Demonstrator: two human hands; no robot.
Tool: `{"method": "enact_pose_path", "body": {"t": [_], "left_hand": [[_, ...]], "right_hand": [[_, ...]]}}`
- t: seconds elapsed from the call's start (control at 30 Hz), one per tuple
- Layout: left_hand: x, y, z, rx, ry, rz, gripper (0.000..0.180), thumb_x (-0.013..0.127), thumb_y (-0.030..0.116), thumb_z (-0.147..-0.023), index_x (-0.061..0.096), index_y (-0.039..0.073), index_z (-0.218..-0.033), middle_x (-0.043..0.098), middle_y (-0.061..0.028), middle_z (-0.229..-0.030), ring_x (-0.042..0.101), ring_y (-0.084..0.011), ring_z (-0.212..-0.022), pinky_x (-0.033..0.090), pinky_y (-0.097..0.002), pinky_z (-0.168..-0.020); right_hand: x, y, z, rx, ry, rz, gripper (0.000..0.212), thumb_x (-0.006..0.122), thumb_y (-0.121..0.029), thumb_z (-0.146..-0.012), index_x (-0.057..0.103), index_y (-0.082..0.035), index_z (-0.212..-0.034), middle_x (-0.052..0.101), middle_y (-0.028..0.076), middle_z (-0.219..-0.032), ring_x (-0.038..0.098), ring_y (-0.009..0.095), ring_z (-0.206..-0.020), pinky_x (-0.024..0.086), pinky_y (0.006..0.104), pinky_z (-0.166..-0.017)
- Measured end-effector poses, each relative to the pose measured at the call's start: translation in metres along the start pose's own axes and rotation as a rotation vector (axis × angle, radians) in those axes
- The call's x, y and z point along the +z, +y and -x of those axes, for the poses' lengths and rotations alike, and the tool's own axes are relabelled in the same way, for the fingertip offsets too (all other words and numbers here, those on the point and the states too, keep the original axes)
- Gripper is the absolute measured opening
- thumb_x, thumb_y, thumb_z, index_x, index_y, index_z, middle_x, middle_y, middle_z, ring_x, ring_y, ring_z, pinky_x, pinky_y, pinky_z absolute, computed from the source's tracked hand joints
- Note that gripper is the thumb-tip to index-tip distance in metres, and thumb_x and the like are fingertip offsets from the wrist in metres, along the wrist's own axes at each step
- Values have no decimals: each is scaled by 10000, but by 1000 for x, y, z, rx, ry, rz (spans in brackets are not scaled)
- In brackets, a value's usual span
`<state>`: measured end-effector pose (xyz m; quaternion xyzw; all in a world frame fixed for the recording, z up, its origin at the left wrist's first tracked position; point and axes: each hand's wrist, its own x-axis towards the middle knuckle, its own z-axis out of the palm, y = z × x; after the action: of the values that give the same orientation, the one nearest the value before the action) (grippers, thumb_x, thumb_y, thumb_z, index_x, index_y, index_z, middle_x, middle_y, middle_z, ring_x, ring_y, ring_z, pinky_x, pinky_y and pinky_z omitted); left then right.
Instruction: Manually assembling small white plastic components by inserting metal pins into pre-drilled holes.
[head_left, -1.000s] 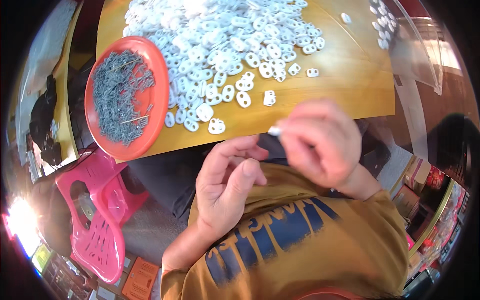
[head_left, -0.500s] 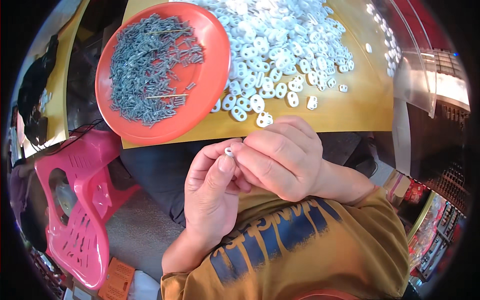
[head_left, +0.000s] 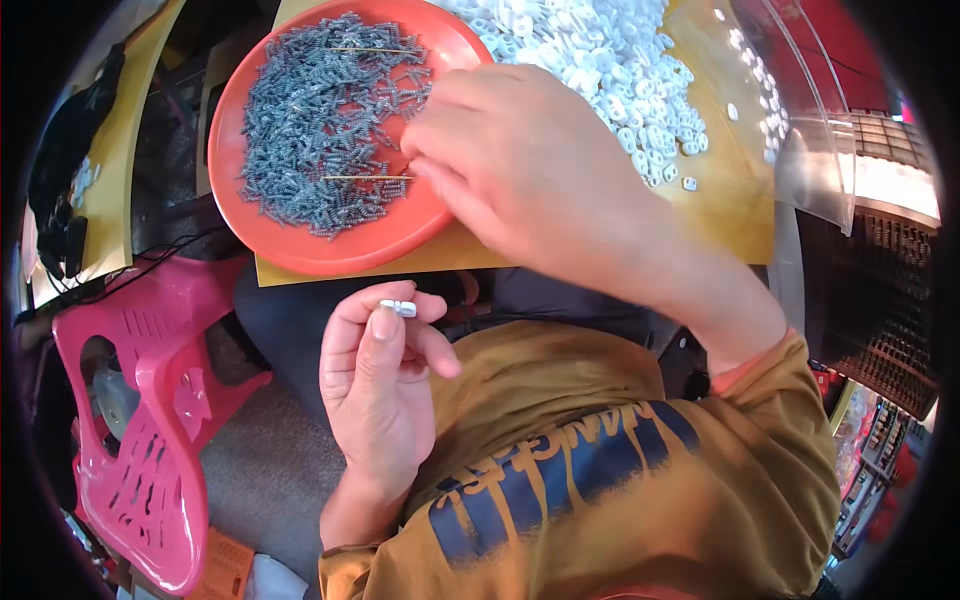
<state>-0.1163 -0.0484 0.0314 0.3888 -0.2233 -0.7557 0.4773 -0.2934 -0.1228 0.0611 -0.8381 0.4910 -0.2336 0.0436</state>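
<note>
Little white piece (head_left: 404, 309), kinda stubby and rounded, is pinched between thumb and finger of the left hand (head_left: 380, 395), on the person's side of the tabletop (head_left: 725, 220) edge. Right hand (head_left: 515, 150) is curled over the red plate (head_left: 300, 256) near the springs (head_left: 310, 130), can't tell if it's pinching one. Yellow surface shows right of the white pile (head_left: 590, 65).

Mustard-brown shirt (head_left: 700, 510), navy lettering (head_left: 565, 482); dark trousers (head_left: 285, 325).

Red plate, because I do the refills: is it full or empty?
Partly full: grey springs heap over much of the red plate, but bare red shows along its lower edge.
</note>
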Motion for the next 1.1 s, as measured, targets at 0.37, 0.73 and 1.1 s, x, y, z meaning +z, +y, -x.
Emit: {"method": "enact_pose_path", "body": {"t": [0.37,0.73,1.1], "left_hand": [[-21,-8,7,-50,16,46,221,514,165,-887,537,-1,-1031,619,-91,-862,516,-93,-572,374,-182,-550],[-24,-14,7,-105,8,61,210,514,163,-884,545,6,-1021,622,-80,-844,515,-92,-571,380,-180,-534],[-7,11,-5,325,-62,-90,236,492,35,-860,516,-29,-1086,564,-81,-782,477,-83,-560,410,-185,-524]], "right_hand": [[7,13,-27,22,-350,93,95,535,-68,-658,619,-26,-673,605,151,-705,606,306,-722,480,399,-642],[6,21,-38,-74,-491,21,70,555,-61,-664,546,7,-651,553,147,-669,558,319,-688,447,380,-626],[-3,11,-26,399,-316,-860,131,609,-133,-731,595,-4,-714,569,33,-646,520,77,-618,426,236,-592]]}}
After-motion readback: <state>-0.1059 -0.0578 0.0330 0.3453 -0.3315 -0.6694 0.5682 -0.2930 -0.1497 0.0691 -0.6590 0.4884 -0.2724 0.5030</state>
